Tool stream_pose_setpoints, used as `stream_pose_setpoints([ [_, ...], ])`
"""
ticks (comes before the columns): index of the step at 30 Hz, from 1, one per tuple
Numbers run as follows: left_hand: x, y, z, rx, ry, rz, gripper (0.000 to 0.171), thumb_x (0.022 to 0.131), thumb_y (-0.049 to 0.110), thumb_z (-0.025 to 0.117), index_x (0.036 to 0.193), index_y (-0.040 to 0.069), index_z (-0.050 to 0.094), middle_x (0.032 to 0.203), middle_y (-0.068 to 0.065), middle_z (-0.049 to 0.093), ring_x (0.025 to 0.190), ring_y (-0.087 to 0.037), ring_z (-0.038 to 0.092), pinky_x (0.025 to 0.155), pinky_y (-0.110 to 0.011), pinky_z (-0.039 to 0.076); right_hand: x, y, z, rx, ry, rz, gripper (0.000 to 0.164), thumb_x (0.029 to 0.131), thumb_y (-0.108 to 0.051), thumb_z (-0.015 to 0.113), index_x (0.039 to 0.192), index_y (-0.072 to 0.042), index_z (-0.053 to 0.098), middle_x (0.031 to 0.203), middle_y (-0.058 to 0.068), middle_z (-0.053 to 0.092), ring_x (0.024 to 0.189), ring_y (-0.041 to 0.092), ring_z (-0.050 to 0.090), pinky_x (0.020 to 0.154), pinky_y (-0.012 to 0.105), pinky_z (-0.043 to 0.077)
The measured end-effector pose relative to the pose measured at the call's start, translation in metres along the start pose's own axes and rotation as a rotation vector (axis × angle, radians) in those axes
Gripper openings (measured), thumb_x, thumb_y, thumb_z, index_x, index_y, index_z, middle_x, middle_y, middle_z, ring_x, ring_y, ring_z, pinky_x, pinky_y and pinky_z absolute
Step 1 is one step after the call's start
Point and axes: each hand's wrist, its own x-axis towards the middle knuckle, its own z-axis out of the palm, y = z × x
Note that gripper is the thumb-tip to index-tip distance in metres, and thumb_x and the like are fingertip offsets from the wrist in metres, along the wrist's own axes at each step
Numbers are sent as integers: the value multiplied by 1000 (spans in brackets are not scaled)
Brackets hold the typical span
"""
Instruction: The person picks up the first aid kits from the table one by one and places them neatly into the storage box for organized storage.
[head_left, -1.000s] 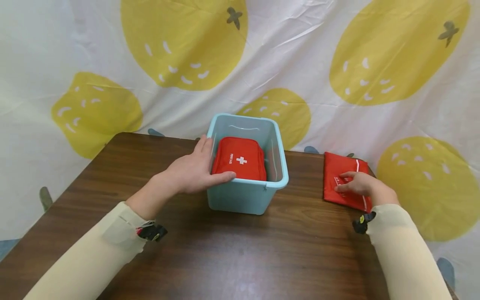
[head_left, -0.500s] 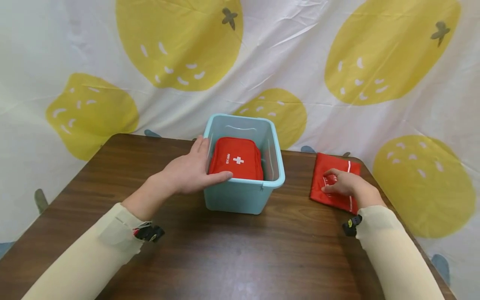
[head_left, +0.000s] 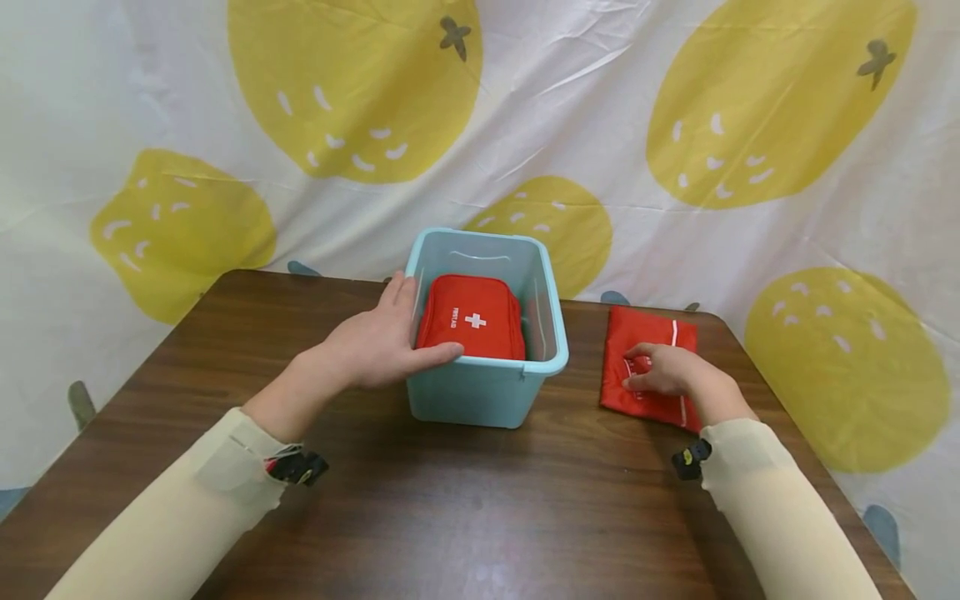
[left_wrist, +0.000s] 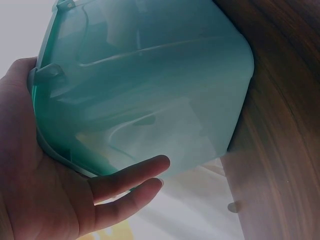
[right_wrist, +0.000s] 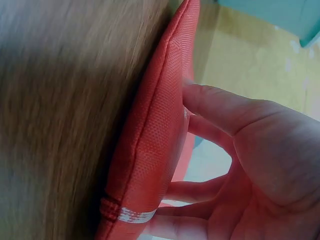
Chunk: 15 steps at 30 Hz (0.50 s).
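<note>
A light blue plastic bin (head_left: pixel 468 400) stands on the table with a red first aid pouch (head_left: pixel 476 308) inside, marked with a white cross. My left hand (head_left: pixel 375 342) rests against the bin's near left corner, thumb over the front rim and straight fingers along the outer side, as the left wrist view also shows. Right of the bin, a second, flatter red pouch (head_left: pixel 618 342) with a white stripe lies on the tabletop. My right hand (head_left: pixel 678 371) pinches a fold of its upper face between thumb and fingers. In the right wrist view this pouch (right_wrist: pixel 150 130) is seen edge-on, close over the wood.
The dark brown wooden table (head_left: pixel 480 517) ends at a back edge close behind the bin and at a right edge beside my right forearm. A white curtain (head_left: pixel 555 108) printed with large yellow fruit hangs behind it.
My right hand has drawn the flat red pouch leftward, closer to the bin. My left hand and the bin have kept their places; the view has shifted slightly.
</note>
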Motion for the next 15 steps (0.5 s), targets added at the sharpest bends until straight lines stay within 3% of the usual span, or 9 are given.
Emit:
stream_pose_setpoints([
  [15,1,-1,1,-1,6,2,125,90,80,65,174,7,7,178,-16,19,137,-37,57,93,-54,66,-8,-34,6,-44,-62,-1,71,98,-36,81,157,-9,52,131,24,67,116,39,62,108,65,53],
])
